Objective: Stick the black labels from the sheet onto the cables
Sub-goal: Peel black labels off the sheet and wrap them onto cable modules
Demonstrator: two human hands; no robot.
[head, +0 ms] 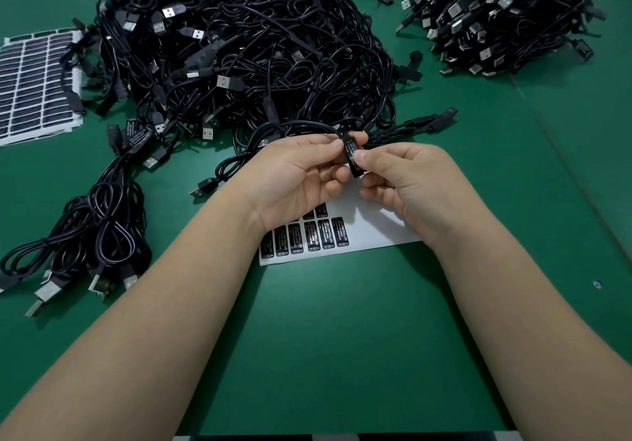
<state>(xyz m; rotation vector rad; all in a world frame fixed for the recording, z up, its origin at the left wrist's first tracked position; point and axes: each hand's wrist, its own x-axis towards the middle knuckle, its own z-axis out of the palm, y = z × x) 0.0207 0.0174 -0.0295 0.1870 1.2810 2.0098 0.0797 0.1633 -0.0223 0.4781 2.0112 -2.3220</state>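
Note:
My left hand [294, 180] and my right hand [407, 180] together hold a small black controller block [354, 153] on a black cable above the table. A black label with white print lies on the block, and my right thumb presses on it. My left thumb and fingers pinch the block's upper end. Under my hands lies a white label sheet [372, 232] with a row of black labels [304, 240] along its near edge; my hands cover part of it.
A big heap of black USB cables [246, 57] fills the middle back. Another heap [496, 12] sits at the back right. Bundled cables [99, 228] lie at the left. A stack of label sheets [30, 84] rests at the far left on the green table [342, 338].

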